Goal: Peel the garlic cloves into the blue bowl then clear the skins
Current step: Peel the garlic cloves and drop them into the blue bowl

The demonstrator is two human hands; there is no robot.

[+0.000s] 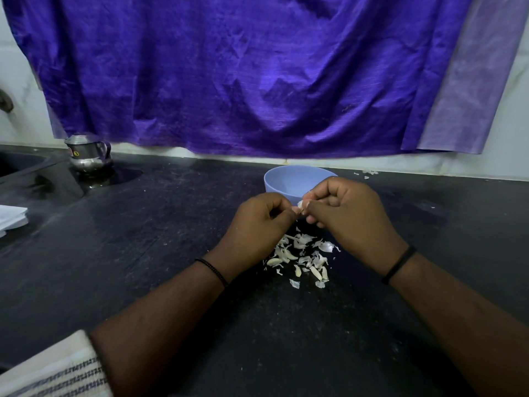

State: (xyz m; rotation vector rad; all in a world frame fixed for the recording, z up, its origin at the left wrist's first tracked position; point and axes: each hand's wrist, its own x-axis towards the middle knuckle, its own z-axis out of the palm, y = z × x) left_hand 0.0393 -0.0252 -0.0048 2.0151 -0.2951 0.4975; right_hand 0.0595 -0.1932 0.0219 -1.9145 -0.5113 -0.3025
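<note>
We pinch a garlic clove (300, 205) between the fingertips of our left hand (257, 222) and right hand (347, 214), both curled tight around it, just before the blue bowl (282, 179). Skins (300, 255) litter the black counter (143, 253) beneath our wrists.

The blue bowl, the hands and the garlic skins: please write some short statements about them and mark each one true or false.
1. Both hands, left hand and right hand, pinch one garlic clove between them. True.
2. The blue bowl lies upside down on the counter. False: it stands upright, behind the hands.
3. The garlic skins lie in a loose pile on the counter, below the hands. True.
4. The skins have been cleared into the bowl. False: they are on the counter, in front of the bowl.
5. A metal jug stands at the far left of the counter. True.
</note>
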